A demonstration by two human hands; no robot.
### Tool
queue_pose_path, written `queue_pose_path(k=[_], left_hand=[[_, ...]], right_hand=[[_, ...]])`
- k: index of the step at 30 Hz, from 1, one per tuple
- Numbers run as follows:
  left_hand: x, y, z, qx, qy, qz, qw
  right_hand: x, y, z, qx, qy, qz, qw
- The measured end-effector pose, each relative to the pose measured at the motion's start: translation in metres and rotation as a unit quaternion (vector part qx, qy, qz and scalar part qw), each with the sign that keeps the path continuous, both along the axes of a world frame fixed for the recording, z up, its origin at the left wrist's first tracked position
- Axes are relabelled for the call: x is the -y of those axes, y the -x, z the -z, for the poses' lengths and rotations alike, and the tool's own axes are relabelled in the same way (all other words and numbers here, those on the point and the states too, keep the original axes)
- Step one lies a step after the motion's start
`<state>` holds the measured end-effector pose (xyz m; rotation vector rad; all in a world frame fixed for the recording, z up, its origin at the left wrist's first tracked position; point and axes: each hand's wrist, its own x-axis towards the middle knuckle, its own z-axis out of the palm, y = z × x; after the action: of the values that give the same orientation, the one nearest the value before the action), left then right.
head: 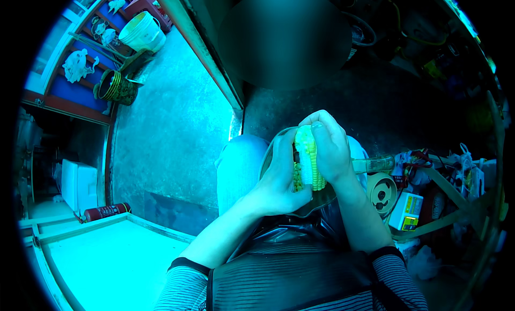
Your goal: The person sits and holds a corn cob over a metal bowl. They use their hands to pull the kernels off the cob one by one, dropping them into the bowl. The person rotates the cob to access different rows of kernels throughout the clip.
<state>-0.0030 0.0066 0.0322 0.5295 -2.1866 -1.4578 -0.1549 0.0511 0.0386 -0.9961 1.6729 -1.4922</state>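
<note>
An ear of corn is held between both my hands, over a bowl on my lap. My left hand grips the ear along its left and lower end, the thumb near the bottom. My right hand wraps its upper right side, with the thumb pressed near the top. Part of the cob is bare and pale along the middle, while rows of yellow kernels remain on the right. Loose kernels show beside the ear, inside the bowl. Most of the bowl is hidden by my hands; its rim shows around them.
A glass jar or bottle, a white box and clutter lie at the right. A door frame runs along the upper middle. Buckets stand at the upper left; a red fire extinguisher lies at the lower left.
</note>
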Motion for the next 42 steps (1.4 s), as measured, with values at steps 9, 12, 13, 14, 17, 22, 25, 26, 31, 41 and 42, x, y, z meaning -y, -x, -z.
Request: queue_pose_path(k=[9, 12, 13, 14, 17, 22, 25, 26, 31, 41, 42], left_hand=[[0.003, -0.002, 0.0, -0.006, 0.002, 0.02, 1.0], [0.001, -0.001, -0.001, 0.002, 0.022, 0.012, 1.0], [0.002, -0.002, 0.001, 0.005, 0.026, 0.013, 1.0], [0.003, -0.003, 0.003, 0.007, 0.029, 0.014, 0.999], [0.007, -0.004, 0.006, -0.012, 0.049, 0.023, 0.998], [0.01, -0.005, 0.01, -0.024, 0.004, 0.02, 1.0], [0.005, -0.007, 0.002, 0.003, -0.083, 0.017, 0.996], [0.002, -0.007, -0.001, 0.011, -0.12, 0.015, 0.993], [0.001, -0.011, -0.005, -0.029, -0.213, 0.03, 0.976], [0.008, -0.012, -0.017, 0.024, -0.303, 0.151, 0.941], [0.008, -0.012, -0.017, 0.027, -0.295, 0.145, 0.944]], right_hand=[[0.001, 0.0, -0.001, 0.021, -0.002, 0.0, 1.0], [0.001, 0.001, 0.0, 0.011, -0.008, 0.006, 1.0], [0.0, -0.001, -0.002, 0.01, -0.016, 0.005, 1.0], [-0.001, -0.002, -0.004, 0.01, -0.024, 0.003, 1.0], [-0.001, 0.0, 0.001, 0.051, -0.012, 0.004, 0.999], [0.0, 0.002, -0.002, 0.071, -0.005, 0.015, 0.997], [0.0, 0.006, -0.004, 0.109, 0.015, 0.03, 0.993], [0.0, 0.007, -0.005, 0.124, 0.022, 0.032, 0.992], [-0.013, 0.007, -0.021, 0.091, 0.004, -0.037, 0.995], [-0.013, 0.013, -0.02, 0.238, 0.069, -0.058, 0.967], [-0.011, 0.012, -0.02, 0.234, 0.066, -0.056, 0.968]])
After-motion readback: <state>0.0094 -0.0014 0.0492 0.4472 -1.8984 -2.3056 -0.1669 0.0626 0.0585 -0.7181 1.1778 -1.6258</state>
